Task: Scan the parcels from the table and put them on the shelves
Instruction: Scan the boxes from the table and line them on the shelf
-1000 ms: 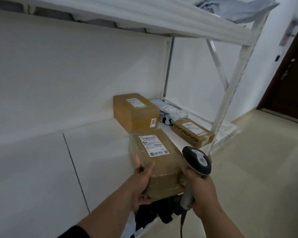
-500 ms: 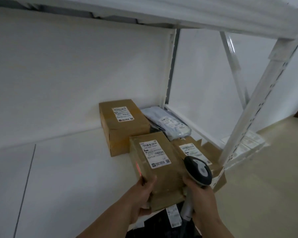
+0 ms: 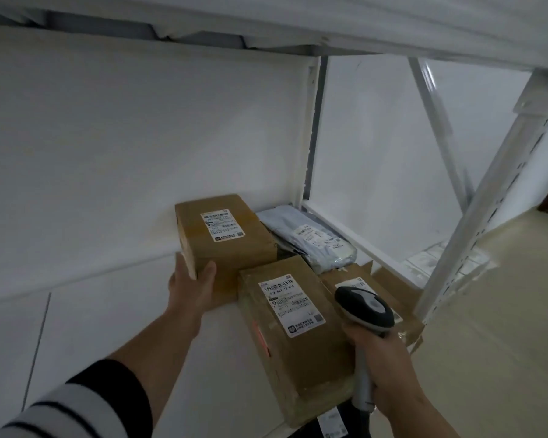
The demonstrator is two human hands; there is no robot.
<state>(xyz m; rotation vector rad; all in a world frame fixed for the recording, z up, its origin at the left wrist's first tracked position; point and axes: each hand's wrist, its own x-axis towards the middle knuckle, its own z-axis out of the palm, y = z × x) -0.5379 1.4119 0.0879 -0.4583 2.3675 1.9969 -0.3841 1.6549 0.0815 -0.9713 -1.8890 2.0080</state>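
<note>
Since a moment ago my left hand (image 3: pixel 192 287) has left the near brown labelled cardboard parcel (image 3: pixel 293 333), now resting on the white shelf (image 3: pixel 114 317) with its long axis running near-to-far, and cups the near-left corner of the far brown cardboard box (image 3: pixel 225 245), while my right hand (image 3: pixel 382 374) grips the grey handheld scanner (image 3: pixel 363 308) just right of the parcel.

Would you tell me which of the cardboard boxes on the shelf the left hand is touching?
The back box by the wall: the left hand grips its near corner. The front box lies untouched by it.

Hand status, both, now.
Left hand: grips the rear box at its near corner.
Right hand: holds the scanner.
</note>
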